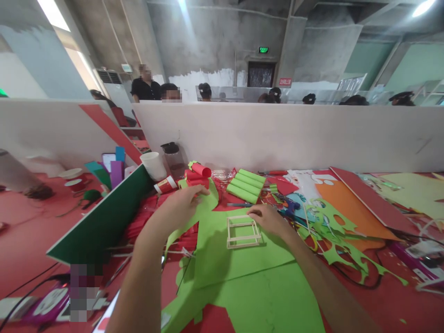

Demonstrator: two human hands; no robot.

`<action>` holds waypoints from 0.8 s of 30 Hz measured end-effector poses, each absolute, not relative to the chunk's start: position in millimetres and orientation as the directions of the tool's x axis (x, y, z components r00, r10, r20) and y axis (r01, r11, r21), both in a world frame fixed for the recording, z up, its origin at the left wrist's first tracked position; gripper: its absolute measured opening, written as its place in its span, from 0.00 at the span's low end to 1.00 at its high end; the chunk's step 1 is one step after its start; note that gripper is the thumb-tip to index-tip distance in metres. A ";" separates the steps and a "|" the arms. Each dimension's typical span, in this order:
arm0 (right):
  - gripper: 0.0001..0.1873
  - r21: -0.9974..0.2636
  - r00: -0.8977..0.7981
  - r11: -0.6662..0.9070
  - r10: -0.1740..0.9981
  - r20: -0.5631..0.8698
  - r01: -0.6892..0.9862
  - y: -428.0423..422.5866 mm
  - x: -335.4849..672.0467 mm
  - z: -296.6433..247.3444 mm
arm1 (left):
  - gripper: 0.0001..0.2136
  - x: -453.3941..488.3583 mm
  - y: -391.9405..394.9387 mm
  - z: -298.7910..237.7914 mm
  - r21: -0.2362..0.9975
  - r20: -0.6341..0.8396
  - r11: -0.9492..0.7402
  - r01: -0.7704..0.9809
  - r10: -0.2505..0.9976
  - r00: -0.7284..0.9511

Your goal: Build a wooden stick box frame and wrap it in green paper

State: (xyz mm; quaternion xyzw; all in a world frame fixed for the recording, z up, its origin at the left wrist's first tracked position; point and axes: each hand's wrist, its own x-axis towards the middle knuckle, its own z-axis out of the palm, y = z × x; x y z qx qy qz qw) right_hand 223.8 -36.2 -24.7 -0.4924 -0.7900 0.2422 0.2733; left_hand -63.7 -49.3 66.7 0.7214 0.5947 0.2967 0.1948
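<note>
My left hand (186,202) reaches over a curved piece of green paper (210,200), close to the stacked red paper rolls (197,175). Its fingers are loosely bent and a little apart, with nothing visible between them. My right hand (266,217) has its fingertips pinched at the upper right corner of a small frame made of thin wooden sticks (243,239). This frame rests on a flat green sheet (217,263), and the fingers partly cover that corner. Beyond the right hand lies a row of green paper rolls (245,185) joined side by side.
A dark green board (104,217) stands on edge at the left, near a white cup (153,165) and a bottle (173,159). Green cut-out scraps (347,252), scissors (312,241) and orange paper (342,206) lie right. A white partition (277,134) closes the far side; people are behind it.
</note>
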 end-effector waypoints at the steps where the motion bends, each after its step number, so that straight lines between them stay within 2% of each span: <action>1: 0.10 -0.660 -0.372 0.400 0.908 0.192 0.636 -35.2 222.4 -25.3 | 0.15 -56.9 -46.7 71.8 0.550 0.211 -0.306 0.777 0.951 0.225; 5: 0.11 -0.701 -0.367 0.404 0.905 0.215 0.587 -31.4 220.0 -27.3 | 0.18 -22.1 -30.0 87.3 0.372 0.164 -0.548 0.750 0.834 0.527; 8: 0.14 -0.827 -0.283 0.373 0.920 0.271 0.420 -27.0 222.9 -27.3 | 0.18 7.2 -11.5 89.1 0.303 0.173 -0.661 0.686 0.746 0.643; 11: 0.20 -0.968 -0.123 0.244 0.964 0.235 0.064 -21.0 227.7 -24.2 | 0.17 33.0 6.2 83.5 0.340 0.192 -0.748 0.570 0.648 0.737; 14: 0.21 -0.946 -0.021 0.188 0.979 0.200 -0.263 -15.8 230.2 -18.2 | 0.18 51.3 17.9 77.0 0.419 0.227 -0.799 0.430 0.551 0.803; 16: 0.21 -0.904 0.041 0.217 0.975 0.217 -0.369 -13.1 231.1 -13.8 | 0.18 57.9 21.4 74.2 0.443 0.257 -0.803 0.398 0.539 0.802; 19: 0.20 -0.874 0.157 0.287 0.957 0.244 -0.391 -8.2 238.2 -7.8 | 0.16 57.4 19.2 71.7 0.446 0.312 -0.793 0.416 0.573 0.758; 22: 0.21 -0.872 0.316 0.369 0.910 0.268 -0.321 1.0 260.6 -2.8 | 0.15 43.6 8.2 65.8 0.440 0.380 -0.749 0.496 0.655 0.653; 24: 0.22 -0.872 0.454 0.429 0.842 0.291 -0.236 10.1 282.6 -0.7 | 0.15 29.5 -1.9 56.3 0.485 0.298 -0.675 0.556 0.725 0.620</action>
